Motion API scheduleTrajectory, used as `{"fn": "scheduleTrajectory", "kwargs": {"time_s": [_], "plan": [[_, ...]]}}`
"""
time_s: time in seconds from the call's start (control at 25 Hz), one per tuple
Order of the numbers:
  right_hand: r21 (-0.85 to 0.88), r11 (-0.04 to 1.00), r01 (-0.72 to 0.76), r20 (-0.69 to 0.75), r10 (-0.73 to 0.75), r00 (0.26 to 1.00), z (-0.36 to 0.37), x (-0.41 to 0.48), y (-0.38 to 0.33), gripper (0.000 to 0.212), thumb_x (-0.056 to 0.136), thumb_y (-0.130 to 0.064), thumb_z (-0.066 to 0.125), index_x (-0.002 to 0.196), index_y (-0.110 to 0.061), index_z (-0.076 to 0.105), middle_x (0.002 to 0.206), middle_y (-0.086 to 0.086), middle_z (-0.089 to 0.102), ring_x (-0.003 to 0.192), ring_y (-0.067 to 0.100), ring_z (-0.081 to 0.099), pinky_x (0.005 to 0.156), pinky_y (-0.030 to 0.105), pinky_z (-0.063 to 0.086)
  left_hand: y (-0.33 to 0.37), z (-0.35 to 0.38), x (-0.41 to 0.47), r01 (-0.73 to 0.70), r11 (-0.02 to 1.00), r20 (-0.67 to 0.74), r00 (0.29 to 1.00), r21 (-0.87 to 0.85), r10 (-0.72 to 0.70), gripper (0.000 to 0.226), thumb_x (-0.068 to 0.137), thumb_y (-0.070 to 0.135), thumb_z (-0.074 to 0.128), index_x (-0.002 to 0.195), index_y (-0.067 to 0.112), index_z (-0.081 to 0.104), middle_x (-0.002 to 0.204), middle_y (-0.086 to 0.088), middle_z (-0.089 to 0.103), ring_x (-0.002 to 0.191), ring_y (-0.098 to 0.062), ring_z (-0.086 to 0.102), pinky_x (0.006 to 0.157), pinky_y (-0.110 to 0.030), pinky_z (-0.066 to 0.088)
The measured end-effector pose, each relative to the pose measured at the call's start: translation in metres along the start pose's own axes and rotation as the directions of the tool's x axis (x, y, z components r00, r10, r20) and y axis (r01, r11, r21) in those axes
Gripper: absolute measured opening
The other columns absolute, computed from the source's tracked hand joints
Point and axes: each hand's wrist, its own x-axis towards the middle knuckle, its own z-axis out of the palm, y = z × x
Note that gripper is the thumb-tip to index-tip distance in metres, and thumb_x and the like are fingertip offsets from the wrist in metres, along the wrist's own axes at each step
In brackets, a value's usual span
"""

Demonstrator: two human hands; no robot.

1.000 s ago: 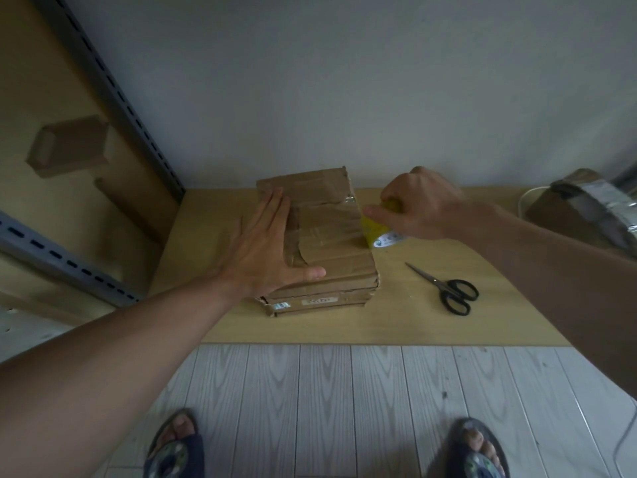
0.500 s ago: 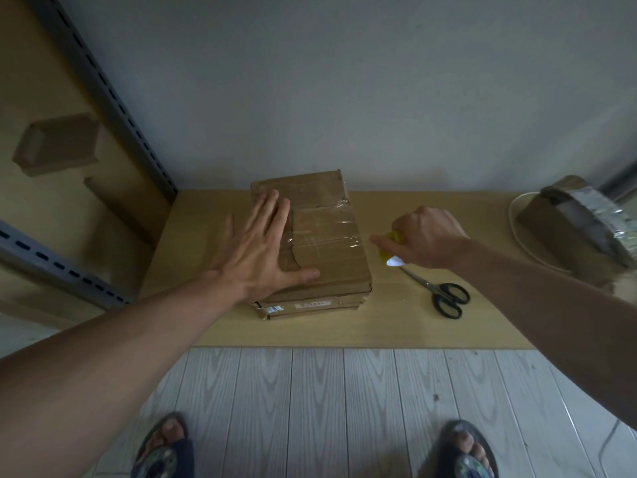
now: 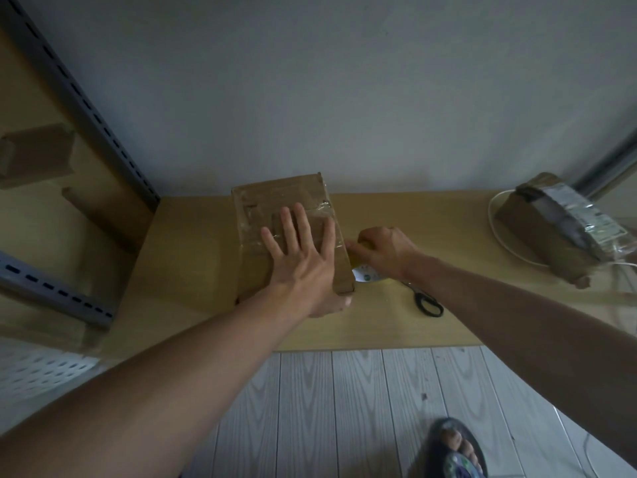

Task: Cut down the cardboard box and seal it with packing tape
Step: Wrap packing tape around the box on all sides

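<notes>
tape is the risk: my right hand (image 3: pixel 382 251) curls round the packing tape roll (image 3: pixel 365 276), hard against the right side of the cardboard box (image 3: pixel 269 201) near the worktop's (image 3: pixel 193 263) back edge. my left hand (image 3: pixel 303 260) presses flat, fingers spread, on its top. if that press slackens, a pull could skid the box and wrinkle the strip.

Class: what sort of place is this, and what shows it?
Probably a packing or storage corner: slotted metal shelving, a taped cardboard box on a wooden table, and another wrapped parcel.
</notes>
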Motion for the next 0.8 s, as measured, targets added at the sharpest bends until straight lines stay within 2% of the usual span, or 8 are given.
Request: {"fn": "scheduleTrajectory", "kwargs": {"time_s": [0.12, 0.2, 0.28, 0.4, 0.52, 0.6, 0.68, 0.8], "plan": [[0.059, 0.997, -0.042, -0.036, 0.045, 0.998, -0.006, -0.005, 0.007, 0.05, 0.096, -0.05, 0.053, 0.061, -0.014, 0.056, 0.065, 0.005, 0.058, 0.066, 0.023, 0.054, 0.062, 0.033, 0.043, 0.003, 0.009, -0.002, -0.063, 0.998, -0.079, 0.995, -0.028, 0.061, 0.109, 0.089, 0.078, 0.034, 0.156, 0.013, -0.022, 0.155, -0.029, -0.035, 0.142, -0.051, -0.035, 0.109, -0.079, -0.007], [0.082, 0.995, -0.056, -0.055, 0.06, 0.997, -0.012, -0.01, 0.012, 0.054, 0.097, -0.044, 0.054, 0.055, -0.012, 0.047, 0.057, 0.005, 0.047, 0.056, 0.02, 0.043, 0.055, 0.032, 0.034, 0.009, 0.005, -0.001, -0.086, 0.985, -0.137, 0.988, -0.148, 0.066, 0.088, 0.098, 0.067, 0.023, 0.159, 0.013, -0.012, 0.163, -0.023, -0.023, 0.148, -0.045, -0.027, 0.113, -0.075, -0.006], [0.101, 0.99, -0.093, -0.069, 0.101, 0.993, -0.017, -0.014, 0.018, 0.054, 0.098, -0.043, 0.053, 0.055, -0.011, 0.046, 0.056, 0.004, 0.043, 0.054, 0.018, 0.038, 0.052, 0.031, 0.031, 0.019, -0.003, 0.005, -0.075, 0.958, -0.183, 0.983, -0.275, 0.025, 0.077, 0.102, 0.059, 0.022, 0.16, 0.011, 0.001, 0.167, -0.017, -0.008, 0.152, -0.041, -0.016, 0.116, -0.073, -0.001], [0.108, 0.985, -0.132, -0.089, 0.141, 0.986, -0.024, -0.017, 0.024, 0.054, 0.098, -0.045, 0.053, 0.056, -0.013, 0.046, 0.056, 0.002, 0.044, 0.054, 0.017, 0.039, 0.051, 0.031, 0.03, 0.02, -0.004, 0.009, -0.076, 0.975, -0.182, 0.983, -0.209, 0.038, 0.085, 0.097, 0.067, 0.029, 0.16, 0.013, 0.008, 0.168, -0.012, -0.007, 0.154, -0.037, -0.009, 0.117, -0.071, 0.001], [0.123, 0.982, -0.14, -0.084, 0.151, 0.985, -0.023, -0.016, 0.023, 0.05, 0.1, -0.047, 0.049, 0.061, -0.016, 0.052, 0.061, 0.003, 0.05, 0.058, 0.017, 0.045, 0.051, 0.028, 0.03, -0.001, -0.017, 0.026, 0.068, 0.93, -0.212, 0.965, -0.361, -0.153, 0.084, 0.096, 0.069, 0.032, 0.161, 0.021, 0.011, 0.169, -0.01, -0.008, 0.155, -0.033, -0.001, 0.119, -0.066, -0.003], [0.14, 0.979, -0.148, -0.086, 0.161, 0.983, -0.02, -0.014, 0.019, 0.049, 0.102, -0.046, 0.046, 0.062, -0.018, 0.052, 0.064, 0.004, 0.052, 0.061, 0.021, 0.049, 0.051, 0.026, 0.031, -0.008, -0.03, 0.051, 0.24, 0.88, -0.117, 0.943, -0.41, -0.311, 0.097, 0.088, 0.079, 0.037, 0.161, 0.022, 0.008, 0.169, -0.011, -0.009, 0.155, -0.036, -0.006, 0.117, -0.071, -0.004], [0.125, 0.977, -0.171, -0.067, 0.18, 0.981, -0.019, -0.012, 0.014, 0.048, 0.104, -0.043, 0.04, 0.065, -0.018, 0.052, 0.07, 0.007, 0.055, 0.067, 0.027, 0.052, 0.054, 0.03, 0.032, -0.004, -0.042, 0.074, 0.372, 0.843, 0.004, 0.916, -0.388, -0.402, 0.122, 0.071, 0.09, 0.05, 0.16, 0.021, 0.001, 0.168, -0.013, -0.014, 0.153, -0.041, -0.013, 0.111, -0.077, -0.005], [-0.004, 0.981, -0.192, -0.018, 0.192, 0.981, -0.021, -0.009, 0.009, 0.039, 0.108, -0.034, 0.032, 0.097, -0.01, 0.061, 0.092, 0.015, 0.061, 0.088, 0.031, 0.058, 0.072, 0.032, 0.037, 0.002, -0.054, 0.101, 0.476, 0.787, 0.12, 0.875, -0.393, -0.469, 0.136, 0.063, 0.077, 0.071, 0.159, 0.024, -0.009, 0.166, -0.015, -0.017, 0.149, -0.048, -0.018, 0.109, -0.08, -0.001]]}}
